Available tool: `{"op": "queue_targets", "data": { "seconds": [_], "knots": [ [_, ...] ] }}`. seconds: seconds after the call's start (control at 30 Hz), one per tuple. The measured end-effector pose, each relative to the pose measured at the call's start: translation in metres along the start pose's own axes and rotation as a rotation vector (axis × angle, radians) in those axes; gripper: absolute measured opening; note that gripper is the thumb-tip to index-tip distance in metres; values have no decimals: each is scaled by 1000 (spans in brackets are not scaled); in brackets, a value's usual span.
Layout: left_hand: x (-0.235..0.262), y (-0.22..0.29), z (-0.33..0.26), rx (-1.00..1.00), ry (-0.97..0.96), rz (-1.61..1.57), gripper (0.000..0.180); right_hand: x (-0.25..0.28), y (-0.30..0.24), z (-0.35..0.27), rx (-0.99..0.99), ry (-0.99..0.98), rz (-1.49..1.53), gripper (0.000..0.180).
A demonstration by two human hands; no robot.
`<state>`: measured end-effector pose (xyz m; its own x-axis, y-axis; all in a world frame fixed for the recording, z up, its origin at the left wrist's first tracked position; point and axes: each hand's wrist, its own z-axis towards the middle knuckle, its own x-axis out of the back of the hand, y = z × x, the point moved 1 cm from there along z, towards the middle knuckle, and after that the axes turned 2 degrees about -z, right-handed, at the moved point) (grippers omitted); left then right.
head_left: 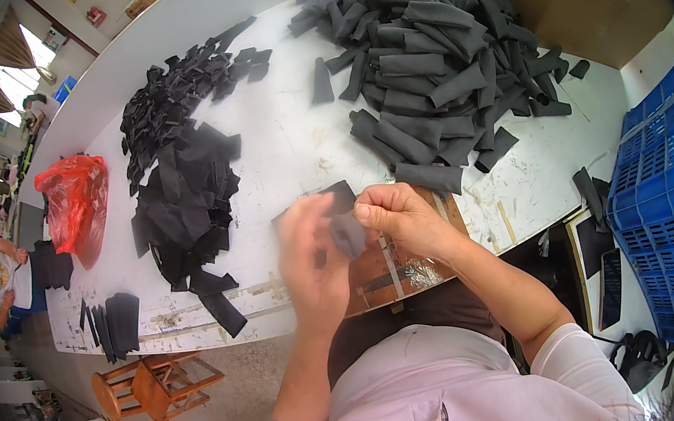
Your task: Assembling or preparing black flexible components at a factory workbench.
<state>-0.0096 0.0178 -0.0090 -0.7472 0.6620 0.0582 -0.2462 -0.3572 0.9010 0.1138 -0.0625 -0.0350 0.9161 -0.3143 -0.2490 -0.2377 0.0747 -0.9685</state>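
My right hand (408, 216) pinches the edge of a small dark grey fabric piece (349, 237), which curls round into a loop or tube. Close against its other side is my left hand (310, 252), smeared by motion, so its fingers cannot be made out. Behind both hands, a flat dark fabric piece (341, 195) lies on the white table (283, 124). Below them is a brown board (370, 287) at the table's near edge, with small shiny metal bits (422, 274) on it.
Grey fabric tubes (428, 62) are heaped at the far right before a cardboard box (565, 6). Flat dark pieces (181, 193) pile up at left, near a red plastic bag (74, 207). A blue crate (668, 218) stands right, a wooden stool (156, 388) lower left. Another person (1, 276) is far left.
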Motion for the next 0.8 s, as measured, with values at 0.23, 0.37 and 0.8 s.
{"op": "queue_targets", "data": {
  "seconds": [0.23, 0.37, 0.8],
  "knots": [
    [-2, 23, 0, -80, 69, -63, 10, -7, -50, -11, 494, 95, -651, 20],
    [-3, 21, -10, 92, 242, -255, 6, -14, -56, -6, 624, -43, -1277, 22],
    [-15, 14, 16, 215, -170, -176, 9, -3, -11, -11, 453, 3, -949, 13]
  ]
}}
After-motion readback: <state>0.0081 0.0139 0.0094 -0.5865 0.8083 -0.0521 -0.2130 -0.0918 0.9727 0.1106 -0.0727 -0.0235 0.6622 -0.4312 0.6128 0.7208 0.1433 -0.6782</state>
